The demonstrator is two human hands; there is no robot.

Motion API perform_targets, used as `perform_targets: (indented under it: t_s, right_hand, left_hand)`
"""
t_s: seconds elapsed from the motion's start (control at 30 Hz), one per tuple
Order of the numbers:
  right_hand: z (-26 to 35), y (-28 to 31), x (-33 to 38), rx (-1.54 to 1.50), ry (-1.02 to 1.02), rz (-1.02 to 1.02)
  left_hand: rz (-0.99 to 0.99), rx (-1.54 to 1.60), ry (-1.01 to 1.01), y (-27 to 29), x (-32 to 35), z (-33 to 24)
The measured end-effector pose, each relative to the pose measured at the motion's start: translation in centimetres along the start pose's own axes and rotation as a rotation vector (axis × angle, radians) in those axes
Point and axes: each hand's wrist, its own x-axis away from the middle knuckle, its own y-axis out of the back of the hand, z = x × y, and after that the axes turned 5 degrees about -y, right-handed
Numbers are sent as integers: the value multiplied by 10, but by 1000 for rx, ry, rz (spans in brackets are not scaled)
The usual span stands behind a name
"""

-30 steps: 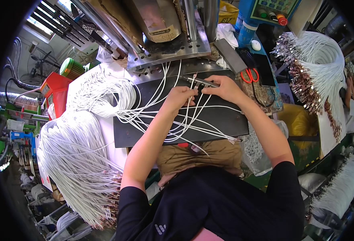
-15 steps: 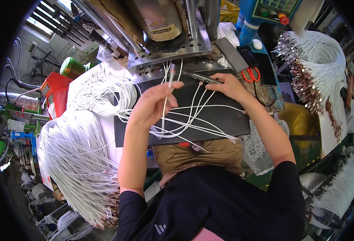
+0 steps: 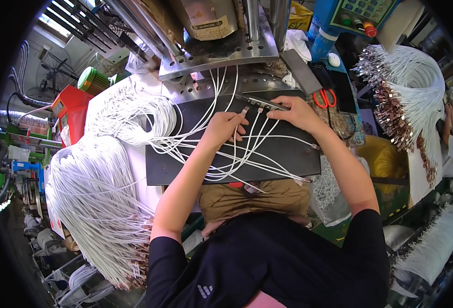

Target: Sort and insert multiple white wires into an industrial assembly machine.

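My left hand (image 3: 225, 128) is closed on a white cable, its metal connector (image 3: 245, 110) sticking up past the fingertips beside a slim metal bar (image 3: 253, 99). That bar lies at a slant near the far side of a black board (image 3: 167, 167). My right hand (image 3: 294, 114) grips the bar's right end, thumb on the near side. Another cable's connector (image 3: 259, 110) sits against the bar's near edge. Several white cables (image 3: 226, 167) curve across the board below my hands, some ending at its right edge.
Beyond the board stands a press with a steel plate (image 3: 216, 60) and upright columns. Bundles of white cable (image 3: 93, 195) lie at left, with another bundle (image 3: 413, 77) at far right. Red-handled scissors (image 3: 324, 98) and a control box (image 3: 357, 15) are at right.
My left hand has moved right and lowered, bringing the cable's connector from upright in the air to beside the metal bar. The right hand keeps its grip on the bar.
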Motion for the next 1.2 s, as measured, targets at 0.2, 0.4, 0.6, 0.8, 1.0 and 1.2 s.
perform_targets:
  t_s: [0.2,0.4,0.6,0.8,1.0,1.2]
  right_hand:
    - [10,0,8,49,40,36]
    - [6,-2,6,146,57,20]
    - [24,3,-3,461,108,-53]
    - [28,-18,-125,540,706,-743]
    - [42,13,-210,753,824,-903]
    - [83,20,-204,295,1099,-812]
  left_hand:
    - [-19,-46,-60,-7,-1,2]
    - [-80,-346,-188,-16,5,0]
    - [-206,-826,-250,-1,9,-20]
    - [-568,160,-390,51,-69,-12]
    - [-245,349,-15,34,-51,-45]
    - [-19,193,-278,41,16,-59]
